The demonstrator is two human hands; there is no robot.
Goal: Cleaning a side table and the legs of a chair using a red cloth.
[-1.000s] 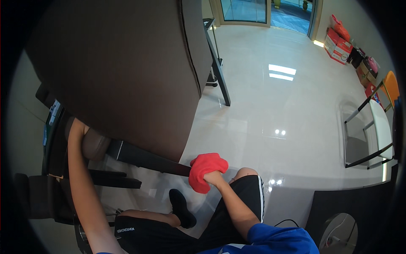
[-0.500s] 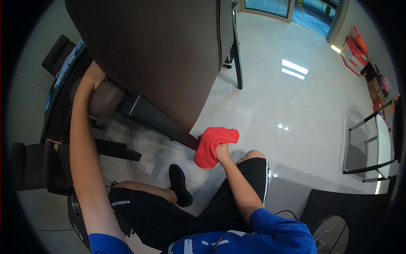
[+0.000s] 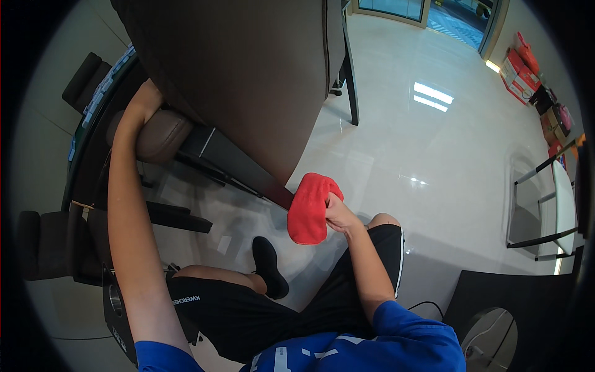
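A dark brown upholstered chair [image 3: 242, 68] leans tilted in front of me, one of its black legs [image 3: 248, 167] pointing toward my right side. My left hand [image 3: 149, 99] reaches over a rounded brown padded part [image 3: 164, 136] of it and holds on there; the fingertips are hidden behind the upholstery. In my right hand [image 3: 338, 212] is a red cloth [image 3: 308, 211], bunched and draped over the fingers. The cloth touches the end of the chair leg and covers its tip.
At the left stands a dark table edge [image 3: 93, 118] with light tiles along it and other dark chairs [image 3: 46, 245]. A white-seated chair [image 3: 562, 208] stands right, boxes [image 3: 520, 75] line the wall, and a black panel with a round opening [image 3: 465, 297] is lower right.
My right hand has turned and shifted slightly right, and the cloth now hangs in a rounder fold over the leg's end. The left hand keeps its place on the chair.
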